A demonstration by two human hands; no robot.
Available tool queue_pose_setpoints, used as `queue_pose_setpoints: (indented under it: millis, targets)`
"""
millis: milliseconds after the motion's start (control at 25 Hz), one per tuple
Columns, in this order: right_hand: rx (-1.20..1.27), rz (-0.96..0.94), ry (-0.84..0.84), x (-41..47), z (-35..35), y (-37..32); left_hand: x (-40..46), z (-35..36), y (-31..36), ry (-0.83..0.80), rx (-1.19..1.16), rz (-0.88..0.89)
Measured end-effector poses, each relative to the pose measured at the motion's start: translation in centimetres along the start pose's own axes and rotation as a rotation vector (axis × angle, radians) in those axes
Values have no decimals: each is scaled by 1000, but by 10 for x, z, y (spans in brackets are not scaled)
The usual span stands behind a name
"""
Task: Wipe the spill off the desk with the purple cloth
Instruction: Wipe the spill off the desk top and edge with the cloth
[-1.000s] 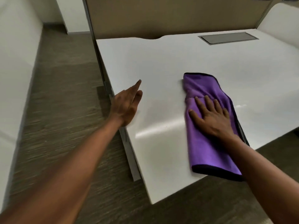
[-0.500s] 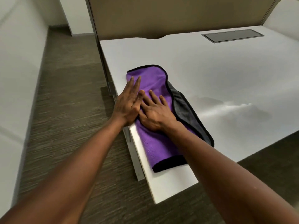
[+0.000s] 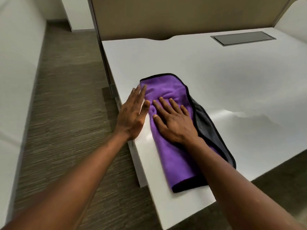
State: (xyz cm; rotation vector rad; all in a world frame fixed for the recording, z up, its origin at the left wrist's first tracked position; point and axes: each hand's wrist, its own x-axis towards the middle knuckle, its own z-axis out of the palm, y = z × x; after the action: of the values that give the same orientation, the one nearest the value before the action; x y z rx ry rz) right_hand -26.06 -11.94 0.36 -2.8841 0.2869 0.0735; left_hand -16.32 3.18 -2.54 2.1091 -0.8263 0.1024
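The purple cloth (image 3: 172, 156), folded with a black hem and a grey underside showing on its right, lies on the white desk (image 3: 232, 77) near the left edge. My right hand (image 3: 174, 122) presses flat on the cloth's middle with fingers spread. My left hand (image 3: 132, 113) stands with straight fingers at the desk's left edge, its fingertips touching the cloth's left side. A faint wet sheen (image 3: 245, 113) shows on the desk to the right of the cloth.
A beige partition (image 3: 166, 15) rises behind the desk. A grey cable hatch (image 3: 242, 38) is set in the desk at the back right. Striped dark carpet (image 3: 69, 105) lies to the left, bordered by a white surface (image 3: 18, 72).
My right hand swept the cloth from the desk's middle leftwards to my left hand, then has drawn it slightly back to the right. My left hand stayed at the edge.
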Motion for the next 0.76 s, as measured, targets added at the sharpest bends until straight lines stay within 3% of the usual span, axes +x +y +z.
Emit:
queue_pose_setpoints:
  millis: [200,360,480,680,760]
  targets:
    - [3,208,68,14,2,6,0,1,-2,-37,23,-20]
    - [17,55,103,-71,22,-6,1,2,-3,-25,10,-8]
    - [-24,20,69,-79,16,12,2,2,-3,-32,47,-7]
    - [-33,345,51,-4,-11,50,1,3,-5,-150,234,-17]
    - [-11,335,56,4,-8,49,4,3,0,-189,389,-16]
